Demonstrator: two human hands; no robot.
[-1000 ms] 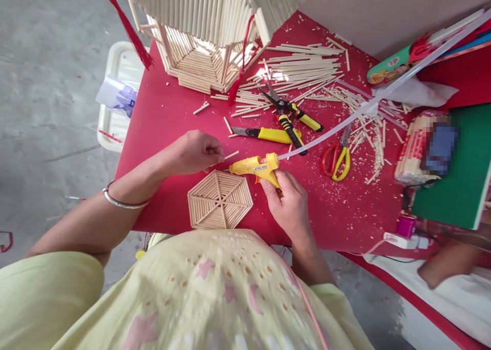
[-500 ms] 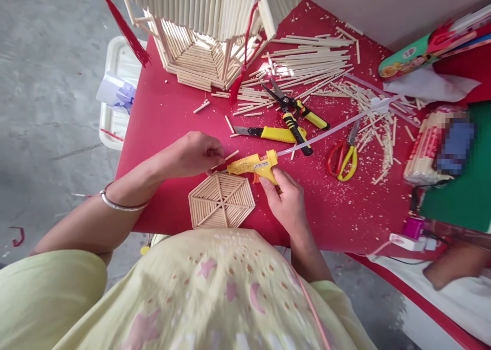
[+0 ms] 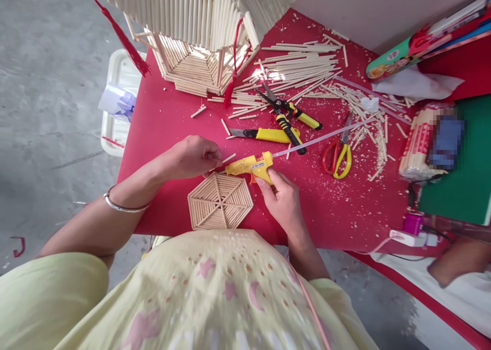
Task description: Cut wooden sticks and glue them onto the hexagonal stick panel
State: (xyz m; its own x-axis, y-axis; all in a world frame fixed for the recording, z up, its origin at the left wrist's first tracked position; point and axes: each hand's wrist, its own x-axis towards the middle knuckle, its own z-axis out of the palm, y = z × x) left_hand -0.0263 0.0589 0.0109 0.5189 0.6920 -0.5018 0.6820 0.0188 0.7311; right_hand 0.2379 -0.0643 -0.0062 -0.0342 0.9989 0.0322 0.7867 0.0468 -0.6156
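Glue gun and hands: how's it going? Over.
Right hand grips glue gun; left hand pinches short stick. Hexagonal stick panel lies on table. Utility knife beyond gun, blade exposed.

Pale yellow star-patterned shirt (image 3: 210, 299), silver bangle (image 3: 125, 209)

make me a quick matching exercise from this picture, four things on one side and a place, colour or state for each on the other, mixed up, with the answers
Things
1. glue gun
2. small stick
3. scissors
4. hexagonal stick panel

Places, colours or states
A. one red handle, one yellow handle
B. lying flat on the red table, nearest the person's shirt
C. gripped in the right hand
D. pinched in the fingers of the left hand

Pairs: 1-C, 2-D, 3-A, 4-B
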